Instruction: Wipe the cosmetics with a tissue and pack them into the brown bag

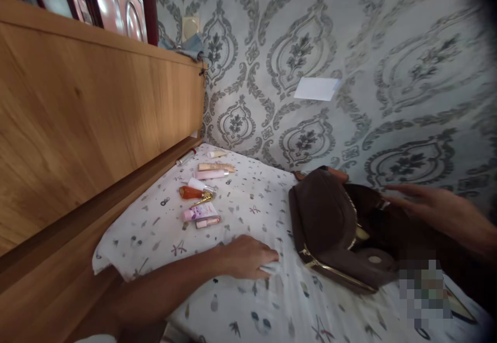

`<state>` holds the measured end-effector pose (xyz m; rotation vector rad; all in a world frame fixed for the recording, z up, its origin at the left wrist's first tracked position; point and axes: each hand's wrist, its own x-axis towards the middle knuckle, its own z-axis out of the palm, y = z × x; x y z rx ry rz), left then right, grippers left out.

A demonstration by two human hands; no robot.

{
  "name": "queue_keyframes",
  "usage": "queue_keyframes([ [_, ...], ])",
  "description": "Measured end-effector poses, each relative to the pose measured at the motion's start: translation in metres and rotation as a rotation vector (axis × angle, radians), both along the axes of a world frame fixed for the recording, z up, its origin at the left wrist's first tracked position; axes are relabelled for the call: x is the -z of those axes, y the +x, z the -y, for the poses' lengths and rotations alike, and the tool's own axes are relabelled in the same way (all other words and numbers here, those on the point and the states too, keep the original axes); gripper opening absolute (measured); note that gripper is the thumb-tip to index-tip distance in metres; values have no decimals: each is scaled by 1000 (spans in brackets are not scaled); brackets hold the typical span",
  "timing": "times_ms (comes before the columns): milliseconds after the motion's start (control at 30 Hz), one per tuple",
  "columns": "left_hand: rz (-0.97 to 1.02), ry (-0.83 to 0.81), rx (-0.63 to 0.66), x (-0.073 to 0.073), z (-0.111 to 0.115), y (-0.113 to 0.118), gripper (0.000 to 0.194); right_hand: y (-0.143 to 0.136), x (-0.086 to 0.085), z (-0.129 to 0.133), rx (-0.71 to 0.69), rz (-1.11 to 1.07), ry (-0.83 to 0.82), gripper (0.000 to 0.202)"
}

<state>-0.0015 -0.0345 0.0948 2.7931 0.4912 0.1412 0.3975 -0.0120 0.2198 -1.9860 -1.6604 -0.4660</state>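
Observation:
My left hand (248, 257) is closed low over the patterned white sheet (248, 301). A small whitish thing (269, 267) shows at its fingertips; whether it is a fold of cloth or a separate item I cannot make out. To its right stands a dark brown bag (324, 219) with a gold zipper, unzipped and gaping. My right hand (446, 211) is at the bag's right side, fingers stretched out along the opening and nothing visible in them. Inside the bag, dark and pale contents are only partly visible.
Several cosmetic items lie on the sheet at left, among them an orange bottle (190, 192), a pink-capped tube (200, 212) and a beige tube (215, 167). A wooden board (97, 100) borders the left. Patterned wall (248, 74) rises behind. A pixelated patch covers something at lower right.

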Motion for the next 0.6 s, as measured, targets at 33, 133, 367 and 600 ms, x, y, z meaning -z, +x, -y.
queue_keyframes([
  [33,-4,3,1,0,0,0,26,-13,-6,-1,-4,36,-44,59],
  [133,-7,18,8,2,-1,0,26,-78,-16,-4,-189,130,123,53],
  [367,-16,34,16,5,-2,1,28,-281,50,-29,-876,-20,-367,34],
  [600,-19,37,35,7,-5,4,30,-348,122,-86,-674,-282,-515,45],
])
